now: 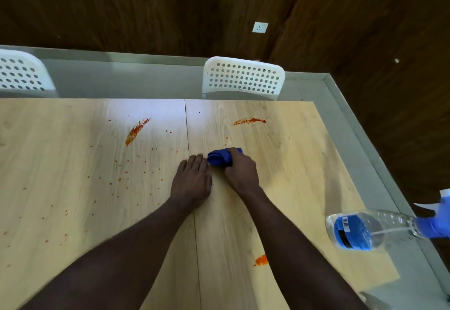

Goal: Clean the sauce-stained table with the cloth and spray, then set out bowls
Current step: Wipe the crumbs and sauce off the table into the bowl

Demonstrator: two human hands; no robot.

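A light wooden table (pixel 73 163) carries red sauce smears: one streak (pixel 136 130) at the far left of centre, another streak (pixel 248 121) at the far right, a blob (pixel 261 259) near my right forearm, and many small spatters on the left half. My right hand (pixel 241 172) grips a bunched blue cloth (pixel 220 157) against the tabletop. My left hand (pixel 191 183) rests flat on the table, fingers straight, just left of the cloth. A clear spray bottle (pixel 365 228) with a blue label and blue trigger head stands near the right edge.
Two white perforated chairs stand at the far side, one in the middle (pixel 243 78) and one at the far left (pixel 22 73). A grey floor strip (pixel 360 124) runs behind and right of the table. Dark wood panel walls surround it.
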